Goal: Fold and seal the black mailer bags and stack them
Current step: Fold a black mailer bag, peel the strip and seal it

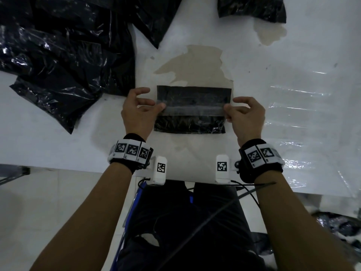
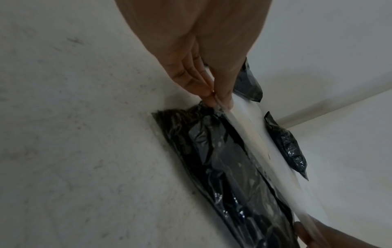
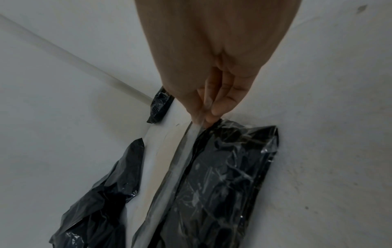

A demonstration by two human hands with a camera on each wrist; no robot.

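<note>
Item 1: your left hand (image 1: pixel 136 112) and right hand (image 1: pixel 245 116) each pinched an end of the flap (image 1: pixel 193 110), lifted over the black mailer bag (image 1: pixel 190 124) lying on the white table (image 1: pixel 58 149). Item 2: loose bags (image 1: pixel 64 51) far-left; bare table beside both short edges.

both hands (image 1: pixel 192 116) pinching mailer flap (image 1: pixel 193 110)

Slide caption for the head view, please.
Left hand and right hand pinch the flap ends of a black mailer bag.
</note>
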